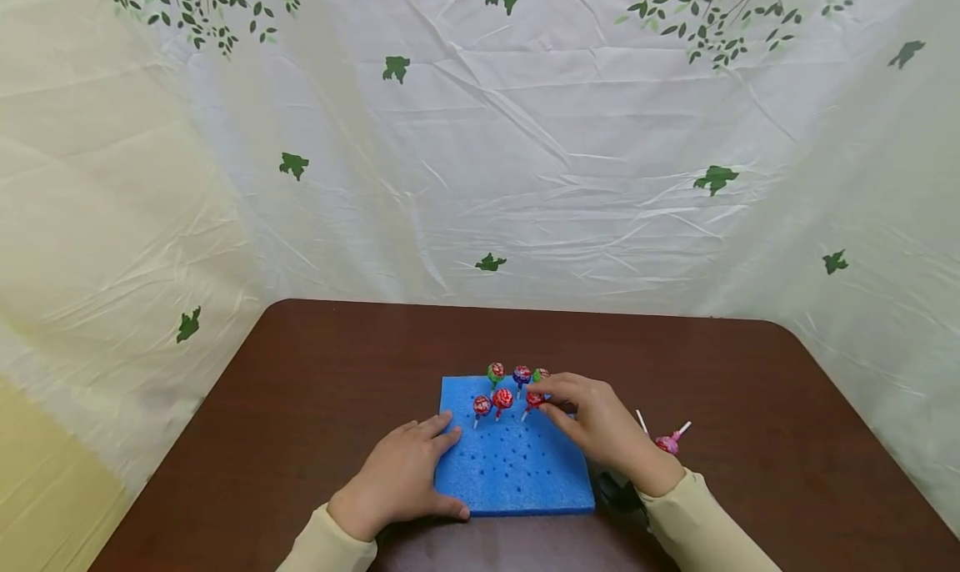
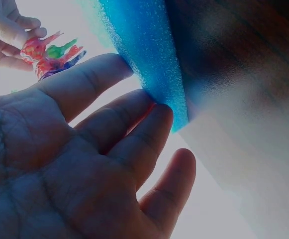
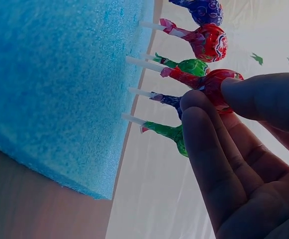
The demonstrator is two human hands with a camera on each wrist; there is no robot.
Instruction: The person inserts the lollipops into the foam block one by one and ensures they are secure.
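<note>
The left hand (image 1: 401, 477) lies flat with straight fingers against the near left edge of the blue foam block (image 1: 510, 464), steadying it. Between the hands, lollipops stand in the block's far holes. The right hand (image 1: 600, 426) pinches a red lollipop (image 1: 534, 400) at its fingertips. A pink lollipop (image 1: 667, 442) lies just right of that wrist.

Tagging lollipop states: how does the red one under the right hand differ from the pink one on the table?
The red lollipop stands with its stick in the blue foam; the pink lollipop lies flat on the table, right of the foam. The right hand pinches the red one; nothing touches the pink one. The red one has wrapped neighbours standing beside it; the pink one lies apart. Both are wrapped, with white sticks.
</note>
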